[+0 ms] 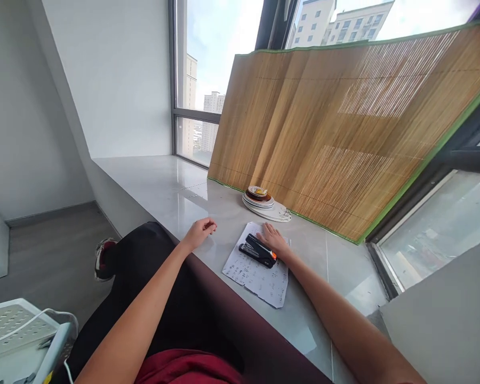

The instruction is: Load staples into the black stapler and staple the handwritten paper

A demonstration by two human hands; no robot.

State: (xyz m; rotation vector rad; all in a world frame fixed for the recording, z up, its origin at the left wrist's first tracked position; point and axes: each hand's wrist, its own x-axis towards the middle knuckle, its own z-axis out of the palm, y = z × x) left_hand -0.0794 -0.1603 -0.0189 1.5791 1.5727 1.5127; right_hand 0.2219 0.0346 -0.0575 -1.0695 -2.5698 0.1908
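My right hand [274, 239] lies flat with fingers stretched out on the upper part of the paper sheets [260, 280], which carry handwriting and have a ragged lower edge. A black stapler [256, 249] with an orange patch at one end rests on the sheets, just left of that hand. My left hand [200, 233] is over the sill's front edge, left of the paper and apart from it. Its fingers are curled together, and nothing shows in them.
A stack of plates [260, 201] stands on the glossy sill [156, 178] beyond the paper. Behind it a bamboo mat [296, 117] with green edging leans against the windows. At lower left is a white perforated cart [16, 325] with a white cable.
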